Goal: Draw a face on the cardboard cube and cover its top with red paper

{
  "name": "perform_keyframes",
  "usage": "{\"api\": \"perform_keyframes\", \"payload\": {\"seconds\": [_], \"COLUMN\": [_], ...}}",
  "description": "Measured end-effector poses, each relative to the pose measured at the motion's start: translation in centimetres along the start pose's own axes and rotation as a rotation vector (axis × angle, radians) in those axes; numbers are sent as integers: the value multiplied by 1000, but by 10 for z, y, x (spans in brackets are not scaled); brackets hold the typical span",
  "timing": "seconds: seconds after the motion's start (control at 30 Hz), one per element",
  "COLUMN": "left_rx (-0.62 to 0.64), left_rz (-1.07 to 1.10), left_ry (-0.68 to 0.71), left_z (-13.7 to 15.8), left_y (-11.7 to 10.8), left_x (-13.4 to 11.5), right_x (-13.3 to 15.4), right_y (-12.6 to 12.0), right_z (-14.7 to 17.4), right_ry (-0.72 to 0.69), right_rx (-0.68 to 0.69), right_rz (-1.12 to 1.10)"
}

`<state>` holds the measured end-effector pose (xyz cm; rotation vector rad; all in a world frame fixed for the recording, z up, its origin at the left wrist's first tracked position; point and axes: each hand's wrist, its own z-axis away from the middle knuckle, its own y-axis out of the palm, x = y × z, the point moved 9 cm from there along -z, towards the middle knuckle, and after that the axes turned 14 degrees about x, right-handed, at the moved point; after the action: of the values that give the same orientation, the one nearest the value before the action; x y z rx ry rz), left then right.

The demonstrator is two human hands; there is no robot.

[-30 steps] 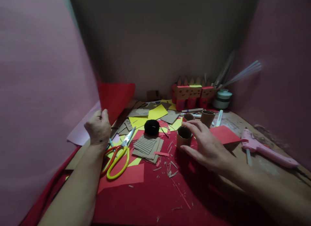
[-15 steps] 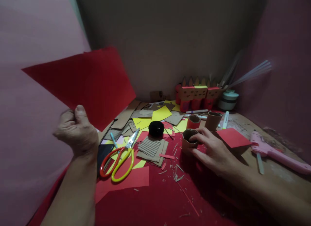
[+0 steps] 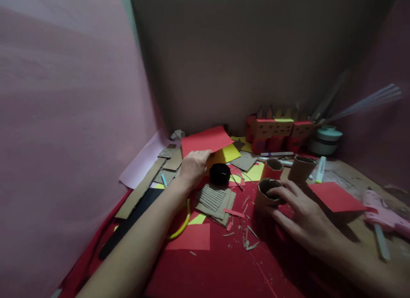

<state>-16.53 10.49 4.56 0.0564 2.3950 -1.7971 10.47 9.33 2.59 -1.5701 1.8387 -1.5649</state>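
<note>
My left hand (image 3: pixel 196 167) is closed on the near edge of a sheet of red paper (image 3: pixel 206 139), over the pile of paper and cardboard scraps at the back. My right hand (image 3: pixel 299 212) grips a brown cardboard tube (image 3: pixel 263 199) by its rim, fingers inside and thumb outside; the tube stands upright on the red cloth. Behind it stand a red-covered tube (image 3: pixel 271 169) and another bare cardboard tube (image 3: pixel 301 169). A black roll of yarn (image 3: pixel 220 174) sits between my hands. My left forearm hides most of the scissors, leaving a yellow handle (image 3: pixel 182 227) in sight.
Corrugated cardboard squares (image 3: pixel 214 202) lie mid-table among trimmings. A pink glue gun (image 3: pixel 379 212) rests at right beside a red-topped piece (image 3: pixel 338 196). At the back stand a decorated red-and-cardboard model (image 3: pixel 275 133) and a pale green jar (image 3: pixel 326 140). Walls enclose the table.
My left hand has carried the red sheet from high at the left, forward and down to the scrap pile. My right hand stays on the tube. The view has turned slightly left.
</note>
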Motion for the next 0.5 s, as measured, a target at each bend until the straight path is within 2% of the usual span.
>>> {"api": "perform_keyframes", "payload": {"seconds": [0.17, 0.3, 0.4, 0.5], "left_rx": [90, 97, 56, 78], "left_rz": [77, 133, 123, 54], "left_ry": [-43, -38, -163, -354], "left_z": [-20, -21, -15, -3], "left_y": [14, 5, -19, -37], "left_x": [0, 5, 41, 97], "right_x": [3, 5, 5, 2], "right_y": [1, 1, 0, 2], "right_z": [3, 4, 5, 6], "right_ry": [-50, -63, -67, -61], "right_rx": [-40, -47, -57, -52], "right_rz": [32, 66, 68, 61]}}
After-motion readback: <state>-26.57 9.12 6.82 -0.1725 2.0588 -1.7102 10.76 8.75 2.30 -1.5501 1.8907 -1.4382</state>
